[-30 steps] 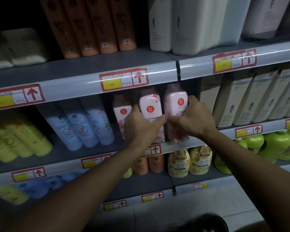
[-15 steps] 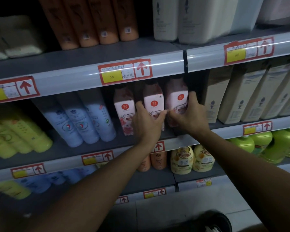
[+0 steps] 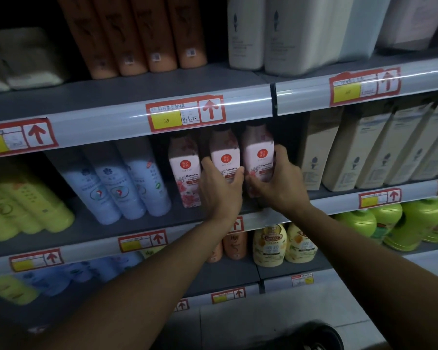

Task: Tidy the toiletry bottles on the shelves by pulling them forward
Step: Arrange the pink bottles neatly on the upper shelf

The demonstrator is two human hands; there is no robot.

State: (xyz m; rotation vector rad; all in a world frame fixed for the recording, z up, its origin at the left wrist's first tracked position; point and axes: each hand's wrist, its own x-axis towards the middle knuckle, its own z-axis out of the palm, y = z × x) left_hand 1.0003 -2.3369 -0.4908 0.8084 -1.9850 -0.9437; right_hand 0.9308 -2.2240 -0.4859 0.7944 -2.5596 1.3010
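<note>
Grip kept: left hand (image 3: 219, 184) and right hand (image 3: 276, 180) each clasped round a pink Camellia plastic bottle (image 3: 224, 157), both bottles set back deeper than a second ago, forward pull undone.

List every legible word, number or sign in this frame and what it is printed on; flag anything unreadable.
"Camellia": pink bottles, including those under the left hand and right hand.
"25": yellow field of the upper-shelf price tag.
"915638": same tag, handwritten, digits uncertain.
Red up arrow: same tag and the other shelf tags.
Unreadable: handwritten characters on that tag, the bottles' red round logo and smaller print, all other tags and bottles.
</note>
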